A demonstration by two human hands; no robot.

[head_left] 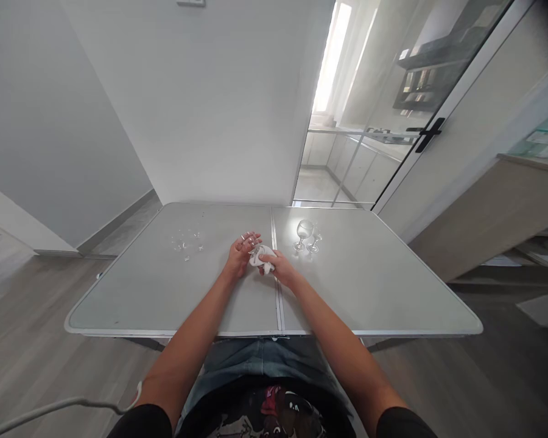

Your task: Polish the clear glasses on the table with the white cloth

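Note:
Over the middle of the table, my left hand [240,254] is closed around a small clear glass [252,239], its exact shape partly hidden by the fingers. My right hand [281,266] grips a white cloth [265,257], which is bunched against the near side of that glass. To the right, a stemmed wine glass [304,229] stands upright. Close beside it is a smaller stemmed glass [315,244]. Several clear pieces of glassware [182,241] are grouped on the left half; their outlines are faint.
The pale folding table [164,298] has a metal seam [278,304] down its middle. A wall [210,121] rises behind it. At the right rear is a glazed door [365,103] with a black handle [432,134]. A wooden shelf unit [497,219] stands at the right.

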